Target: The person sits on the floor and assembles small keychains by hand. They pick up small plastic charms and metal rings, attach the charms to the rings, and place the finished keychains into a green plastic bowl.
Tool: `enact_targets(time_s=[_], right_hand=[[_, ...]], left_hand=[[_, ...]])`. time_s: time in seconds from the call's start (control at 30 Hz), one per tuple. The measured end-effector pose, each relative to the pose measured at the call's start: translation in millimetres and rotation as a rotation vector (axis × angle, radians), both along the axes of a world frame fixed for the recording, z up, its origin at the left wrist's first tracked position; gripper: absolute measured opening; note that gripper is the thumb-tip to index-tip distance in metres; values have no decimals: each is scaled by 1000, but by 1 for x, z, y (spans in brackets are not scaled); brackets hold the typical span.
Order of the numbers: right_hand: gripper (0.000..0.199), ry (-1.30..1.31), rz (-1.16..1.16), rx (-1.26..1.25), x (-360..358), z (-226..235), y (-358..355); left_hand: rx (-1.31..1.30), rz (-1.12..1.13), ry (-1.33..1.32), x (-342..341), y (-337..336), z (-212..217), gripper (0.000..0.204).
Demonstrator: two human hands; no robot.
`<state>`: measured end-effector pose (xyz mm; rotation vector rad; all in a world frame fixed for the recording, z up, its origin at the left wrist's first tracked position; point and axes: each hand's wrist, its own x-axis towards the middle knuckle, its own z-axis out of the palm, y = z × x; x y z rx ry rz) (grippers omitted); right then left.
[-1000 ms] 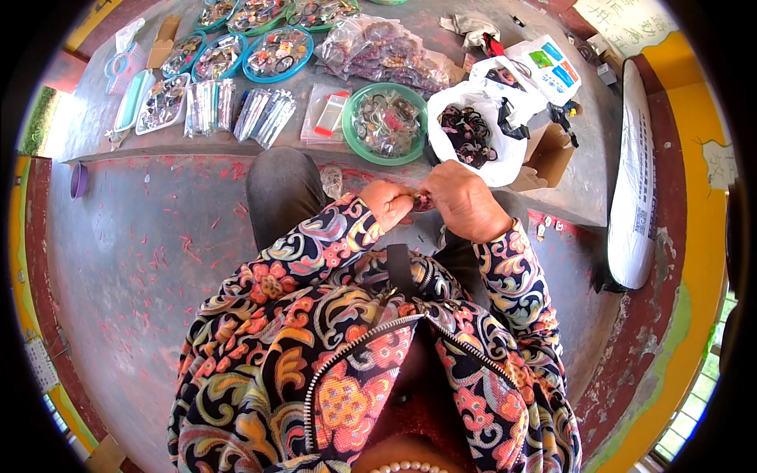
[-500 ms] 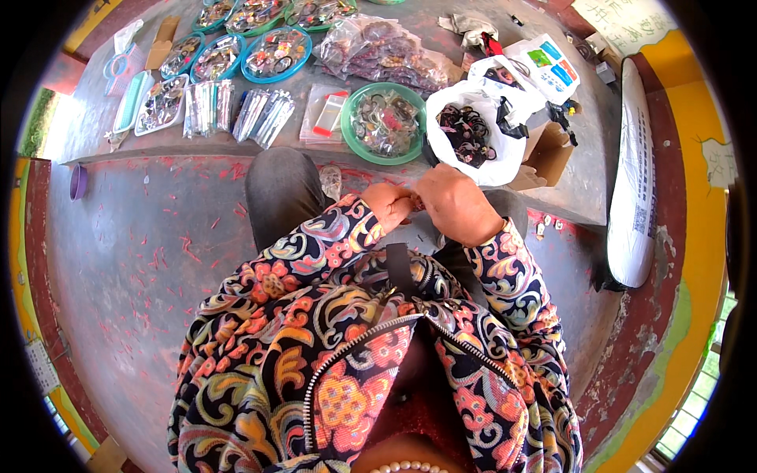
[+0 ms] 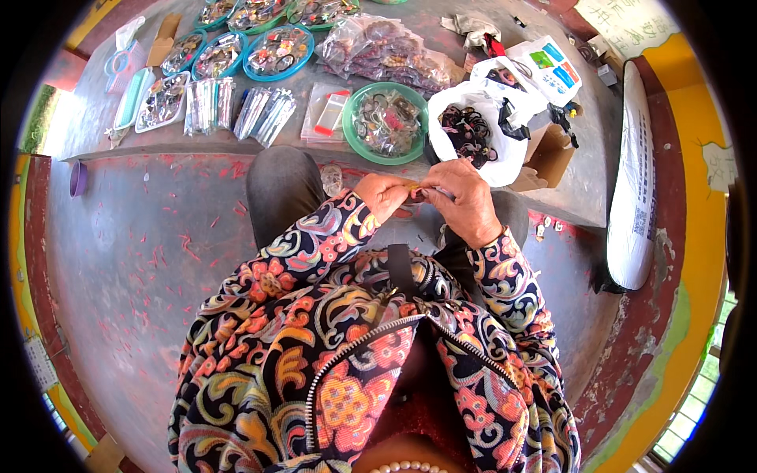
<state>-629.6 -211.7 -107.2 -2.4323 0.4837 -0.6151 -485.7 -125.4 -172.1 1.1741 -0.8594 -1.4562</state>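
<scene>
Both my hands meet over my lap, just short of the raised ledge. My left hand (image 3: 384, 195) is closed in a pinch, its fingertips touching those of the other hand. My right hand (image 3: 465, 203) is closed too, thumb and forefinger pressed together. Between the fingertips is something small and reddish, mostly hidden by the fingers. Just beyond the hands stand a green basket (image 3: 348, 126) of small hair ties and trinkets and a white plastic bag (image 3: 511, 162) with black hair ties (image 3: 467, 132) inside.
Blue baskets (image 3: 277, 77) of trinkets, bundled pens (image 3: 264, 117), clear bags of beaded items (image 3: 386, 51) and an open cardboard box (image 3: 548, 158) crowd the ledge. A long white sack (image 3: 631, 181) leans at the right. Red scraps (image 3: 187, 246) litter the floor; a purple cup (image 3: 77, 181) sits far left.
My right hand has turned, so its thumb and forefinger now show pinching toward the left. The left hand has shifted slightly, still meeting the right.
</scene>
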Motion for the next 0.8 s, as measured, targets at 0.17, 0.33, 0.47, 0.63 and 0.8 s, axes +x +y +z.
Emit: enact_targets(time_s=[0.17, 0.33, 0.47, 0.63, 0.8], right_hand=[[14, -3, 95, -133, 5, 6, 1], [13, 51, 204, -208, 7, 0, -2], [18, -13, 177, -85, 6, -1, -4], [27, -68, 86, -105, 2, 10, -1], [28, -31, 73, -191, -2, 6, 1]], left_hand=[[-42, -8, 45, -1, 5, 5, 28], [-74, -66, -29, 0, 4, -4, 28], [-29, -36, -37, 3, 0, -14, 30], [18, 71, 163, 12, 3, -2, 32], [20, 70, 164, 8, 4, 7, 30]])
